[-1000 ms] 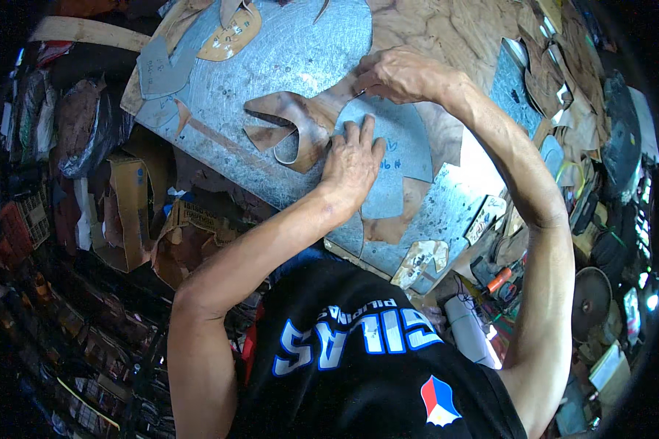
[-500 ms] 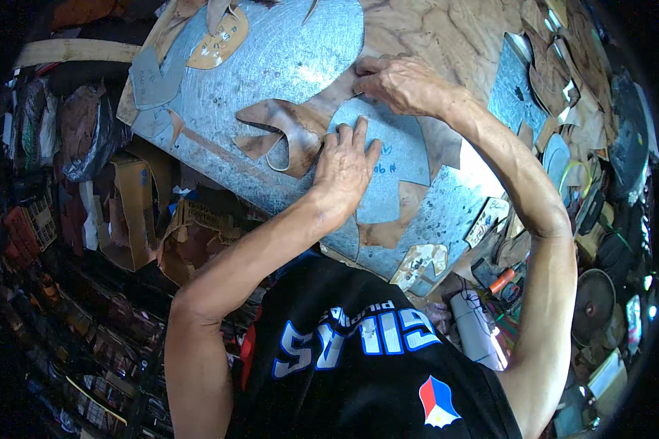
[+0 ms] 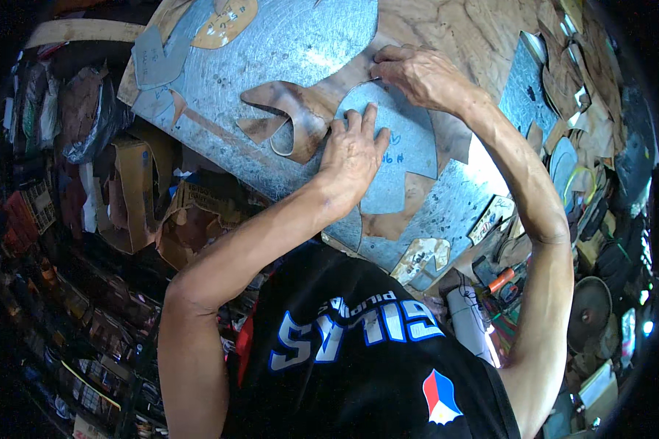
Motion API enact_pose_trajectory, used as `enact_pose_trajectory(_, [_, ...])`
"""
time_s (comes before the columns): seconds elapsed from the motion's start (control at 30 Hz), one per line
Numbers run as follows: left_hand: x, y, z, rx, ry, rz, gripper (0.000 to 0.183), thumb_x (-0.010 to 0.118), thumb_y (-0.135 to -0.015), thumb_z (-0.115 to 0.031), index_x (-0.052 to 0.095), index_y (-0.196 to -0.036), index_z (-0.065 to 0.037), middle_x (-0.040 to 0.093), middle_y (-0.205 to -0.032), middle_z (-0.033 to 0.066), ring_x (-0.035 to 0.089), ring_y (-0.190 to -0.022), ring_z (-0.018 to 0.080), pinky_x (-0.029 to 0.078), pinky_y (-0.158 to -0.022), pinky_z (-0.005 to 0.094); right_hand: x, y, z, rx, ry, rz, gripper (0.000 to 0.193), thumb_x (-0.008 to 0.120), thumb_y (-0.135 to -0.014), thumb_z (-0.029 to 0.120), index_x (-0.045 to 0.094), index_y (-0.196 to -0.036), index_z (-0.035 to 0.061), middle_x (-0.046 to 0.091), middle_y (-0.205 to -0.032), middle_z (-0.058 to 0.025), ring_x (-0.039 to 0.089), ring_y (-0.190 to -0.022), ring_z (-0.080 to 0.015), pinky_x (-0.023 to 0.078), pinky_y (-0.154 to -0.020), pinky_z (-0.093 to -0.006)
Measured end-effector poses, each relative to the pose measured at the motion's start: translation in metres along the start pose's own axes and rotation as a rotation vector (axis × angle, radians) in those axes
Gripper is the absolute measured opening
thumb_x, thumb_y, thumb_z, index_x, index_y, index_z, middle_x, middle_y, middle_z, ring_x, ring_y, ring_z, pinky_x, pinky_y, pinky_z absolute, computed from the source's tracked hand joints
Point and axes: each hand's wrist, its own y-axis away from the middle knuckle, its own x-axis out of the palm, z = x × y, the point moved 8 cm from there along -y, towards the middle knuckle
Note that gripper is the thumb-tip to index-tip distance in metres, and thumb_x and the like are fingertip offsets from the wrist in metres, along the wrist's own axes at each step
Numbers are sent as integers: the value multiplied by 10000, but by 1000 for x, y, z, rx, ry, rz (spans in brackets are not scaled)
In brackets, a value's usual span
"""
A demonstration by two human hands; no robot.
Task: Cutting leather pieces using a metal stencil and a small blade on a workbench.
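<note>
We press our left hand flat, fingers spread, on a grey metal template lying over brown leather on the worktop. Our right hand has slid along the template's upper edge since a second ago, fingers pinched together at the rim on what may be a slim tool; we cannot tell for sure. The left hand has barely shifted, so the template likely stays pinned while the outline advances. Scraps lie near.
</note>
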Motion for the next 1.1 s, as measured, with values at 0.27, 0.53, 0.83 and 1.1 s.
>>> enact_pose_trajectory(0.27, [2, -2, -1, -14, -11, 19, 603, 645, -829, -120, 519, -1417, -149, 373, -1532, 210, 514, -1201, 326, 490, -942, 424, -1, 9, -2, 1, 36, -69, 233, 583, -924, 122, 699, -1117, 62, 644, -1262, -105, 639, -1084, -340, 531, -909, -419])
enact_pose_trajectory(0.53, [-1, -2, -1, 5, 4, 2, 599, 650, -823, -108, 524, -1408, -135, 377, -1524, 218, 522, -1191, 331, 491, -951, 429, -7, 30, -18, 126, 57, -51, 221, 569, -951, 160, 704, -1109, 85, 663, -1182, -81, 662, -1012, -334, 548, -849, -420])
enact_pose_trajectory(0.83, [1, -4, -4, -3, 6, 33, 615, 656, -810, -80, 525, -1408, -141, 369, -1518, 239, 533, -1165, 337, 503, -894, 422, -1, 37, -16, 174, 77, -64, 227, 602, -928, 155, 698, -1118, 77, 661, -1162, -95, 672, -961, -346, 553, -819, -427])
enact_pose_trajectory(1.1, [-1, -8, -6, -9, -5, 34, 637, 666, -804, -57, 520, -1417, -152, 379, -1494, 276, 546, -1127, 356, 506, -887, 419, -3, 40, -11, 178, 50, -116, 249, 603, -918, 127, 689, -1147, 83, 654, -1158, -111, 668, -975, -357, 549, -841, -435])
